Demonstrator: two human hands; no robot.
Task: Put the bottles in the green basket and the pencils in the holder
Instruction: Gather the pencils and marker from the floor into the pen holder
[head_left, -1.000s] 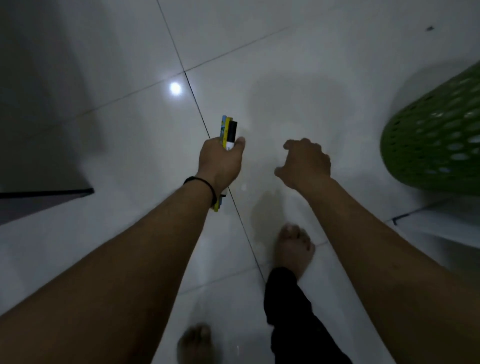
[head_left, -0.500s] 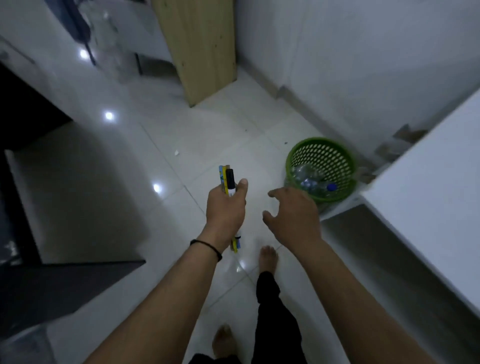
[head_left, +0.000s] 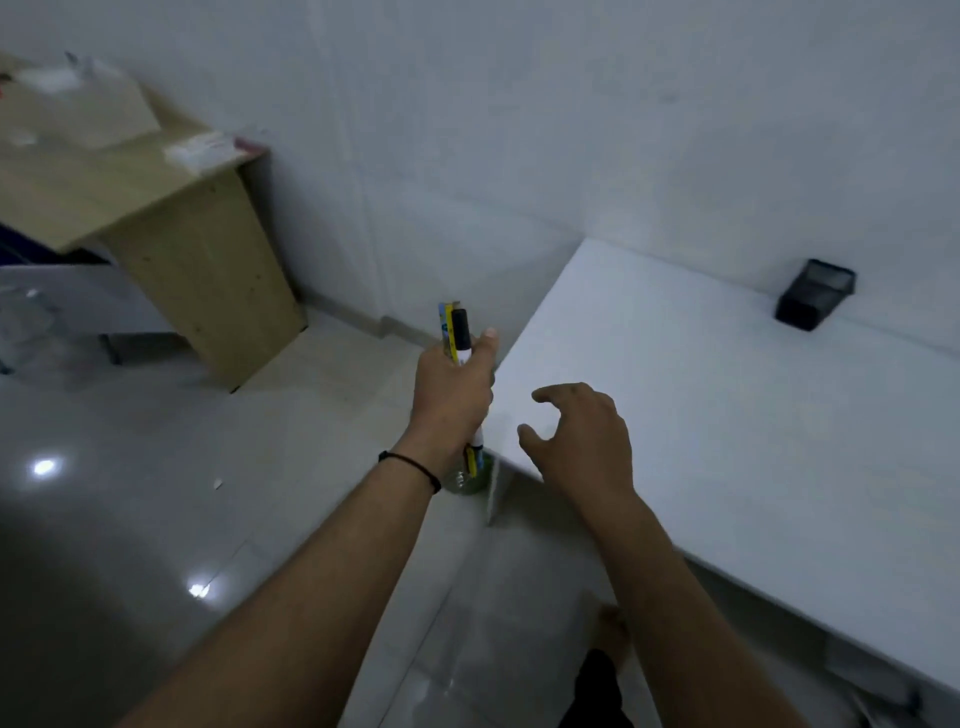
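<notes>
My left hand (head_left: 453, 397) is shut on a bundle of pencils and a black-capped marker (head_left: 457, 332), held upright just left of the white table's near corner. My right hand (head_left: 582, 436) hovers over the table's left edge, empty, with its fingers spread and curled. The black mesh holder (head_left: 813, 301) stands at the table's far side against the wall. A sliver of the green basket (head_left: 470, 480) with bottles shows on the floor below my left wrist; most of it is hidden by my arm and the table.
The white table (head_left: 727, 415) fills the right side. A wooden desk (head_left: 171, 228) with papers stands at the back left against the white wall. Glossy tiled floor (head_left: 156, 493) lies to the left. My bare foot (head_left: 613, 631) shows below.
The view has swung up from the floor to the white table and the holder. The basket has slipped under my left arm. My left hand still grips the pencils.
</notes>
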